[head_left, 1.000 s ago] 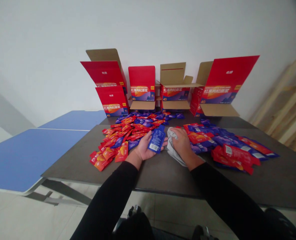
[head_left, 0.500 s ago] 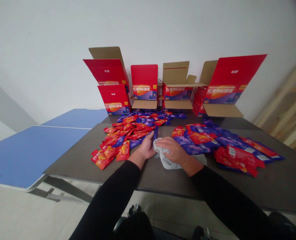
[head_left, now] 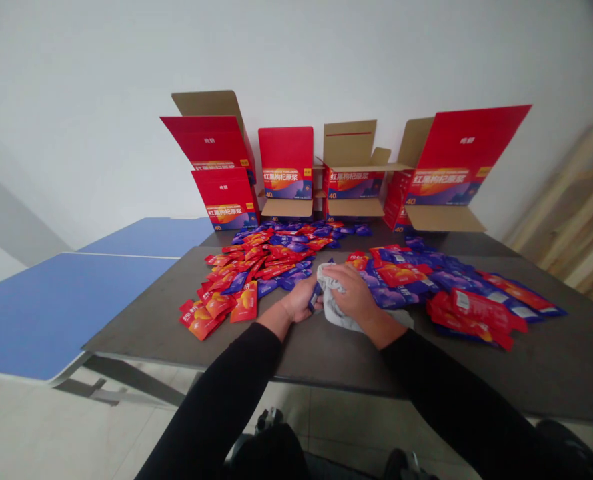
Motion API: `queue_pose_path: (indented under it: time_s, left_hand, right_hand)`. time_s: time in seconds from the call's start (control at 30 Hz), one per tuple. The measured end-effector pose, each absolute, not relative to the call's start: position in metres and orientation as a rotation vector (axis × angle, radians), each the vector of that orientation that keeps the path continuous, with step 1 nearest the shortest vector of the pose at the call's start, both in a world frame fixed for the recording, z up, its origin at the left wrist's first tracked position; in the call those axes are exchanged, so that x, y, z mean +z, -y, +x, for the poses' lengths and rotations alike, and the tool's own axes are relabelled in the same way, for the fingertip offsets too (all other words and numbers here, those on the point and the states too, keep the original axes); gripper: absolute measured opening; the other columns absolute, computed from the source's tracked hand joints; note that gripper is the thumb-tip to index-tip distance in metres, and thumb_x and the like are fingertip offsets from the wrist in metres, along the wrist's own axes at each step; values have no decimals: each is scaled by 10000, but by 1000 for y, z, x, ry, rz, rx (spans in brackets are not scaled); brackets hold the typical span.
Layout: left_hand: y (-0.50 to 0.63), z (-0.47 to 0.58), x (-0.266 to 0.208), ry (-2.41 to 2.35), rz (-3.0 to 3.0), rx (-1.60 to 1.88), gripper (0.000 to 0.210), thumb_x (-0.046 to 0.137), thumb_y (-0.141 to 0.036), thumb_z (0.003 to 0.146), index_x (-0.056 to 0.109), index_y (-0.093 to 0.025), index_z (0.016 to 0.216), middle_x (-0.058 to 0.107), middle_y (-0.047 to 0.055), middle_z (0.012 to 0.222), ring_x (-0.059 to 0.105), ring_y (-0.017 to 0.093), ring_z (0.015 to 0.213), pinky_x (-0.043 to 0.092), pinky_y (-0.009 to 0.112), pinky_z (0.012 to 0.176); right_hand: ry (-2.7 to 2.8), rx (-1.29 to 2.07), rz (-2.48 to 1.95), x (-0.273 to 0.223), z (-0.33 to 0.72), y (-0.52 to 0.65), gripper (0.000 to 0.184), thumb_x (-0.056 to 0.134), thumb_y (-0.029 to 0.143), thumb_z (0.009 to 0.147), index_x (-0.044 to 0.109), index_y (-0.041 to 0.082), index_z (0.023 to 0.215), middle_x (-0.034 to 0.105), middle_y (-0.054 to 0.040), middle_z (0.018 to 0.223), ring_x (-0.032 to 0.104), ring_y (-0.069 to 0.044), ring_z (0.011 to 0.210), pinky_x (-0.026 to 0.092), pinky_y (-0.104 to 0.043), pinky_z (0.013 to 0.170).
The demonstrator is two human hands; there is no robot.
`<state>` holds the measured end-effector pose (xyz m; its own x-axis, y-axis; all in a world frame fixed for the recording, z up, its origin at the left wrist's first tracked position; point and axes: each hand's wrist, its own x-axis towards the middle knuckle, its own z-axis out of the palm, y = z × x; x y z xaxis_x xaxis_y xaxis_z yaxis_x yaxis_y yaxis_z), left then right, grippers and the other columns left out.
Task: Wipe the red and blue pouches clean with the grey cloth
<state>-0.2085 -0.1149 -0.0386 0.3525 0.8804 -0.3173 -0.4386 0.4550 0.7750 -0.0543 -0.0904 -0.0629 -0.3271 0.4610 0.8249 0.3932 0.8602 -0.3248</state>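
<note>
My left hand [head_left: 302, 298] is closed on a dark blue sachet [head_left: 315, 297], most of it hidden behind the fingers and the cloth. Bunched in my right hand [head_left: 352, 291] is a light grey cloth [head_left: 337, 316], pressed against or close beside the sachet; part of it trails onto the table under the wrist. Left of my hands lies a loose heap of small red sachets [head_left: 245, 301] and blue-purple sachets [head_left: 271, 285]. Larger red and blue pouches [head_left: 401, 293] are piled to the right.
Open red cartons [head_left: 226, 200] with raised flaps stand along the back of the dark grey table [head_left: 146, 327], by the wall. A blue table [head_left: 76, 307] adjoins on the left. Wooden slats [head_left: 571, 233] lean at the far right.
My left hand has drawn the sachet back toward me and turned over it. The right hand with the cloth has shifted slightly right and up, staying close to the sachet.
</note>
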Motion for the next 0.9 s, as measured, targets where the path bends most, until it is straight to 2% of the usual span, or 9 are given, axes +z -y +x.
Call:
queue_pose_path:
  time_s: [0.2, 0.33, 0.4, 0.5, 0.67, 0.9]
  left_hand:
    - [114, -219, -43, -722, 650, 766, 326, 595, -451, 963, 555, -163, 815, 503, -12, 623, 422, 57, 417, 260, 130, 361]
    - [113, -228, -38, -568, 535, 693, 413, 557, -550, 962, 612, -141, 938, 583, 44, 752, 460, 64, 461, 301, 137, 367]
    - [113, -233, -33, -462, 476, 709, 473, 532, -593, 959, 635, -140, 1045, 616, 73, 812, 500, 84, 505, 332, 150, 381]
    - [111, -237, -28, -366, 409, 830, 462, 495, -539, 987, 640, -131, 1147, 657, 110, 886, 578, 120, 598, 389, 168, 418]
    - [103, -238, -30, -485, 314, 1112, 441, 474, -479, 995, 662, -102, 1126, 707, 127, 908, 684, 188, 757, 563, 279, 648]
    - [102, -237, -34, -454, 334, 1072, 499, 482, -481, 982, 660, -74, 1209, 738, 167, 1018, 721, 283, 975, 547, 430, 917]
  right_hand:
    - [1790, 54, -807, -66, -46, 78, 385, 545, 135, 819, 724, 242, 1142, 720, -76, 1131, 642, -278, 1076, 533, -488, 1003]
    - [1699, 45, -914, -64, -41, 73, 316, 545, 158, 849, 729, 227, 1097, 718, -88, 1097, 643, -279, 1057, 537, -487, 998]
    - [1661, 36, -946, -63, -40, 73, 283, 542, 172, 865, 729, 214, 1074, 717, -98, 1067, 644, -284, 1040, 542, -494, 988]
    - [1665, 33, -916, -62, -41, 75, 279, 549, 184, 872, 721, 217, 1089, 712, -98, 1077, 647, -285, 1044, 549, -498, 982]
    - [1866, 92, -673, -63, -49, 87, 341, 566, 153, 845, 707, 241, 1143, 714, -80, 1125, 656, -267, 1056, 564, -471, 951]
    - [2169, 147, -276, -63, -59, 97, 317, 555, 101, 846, 713, 233, 1087, 742, -68, 1075, 670, -230, 1012, 551, -449, 955]
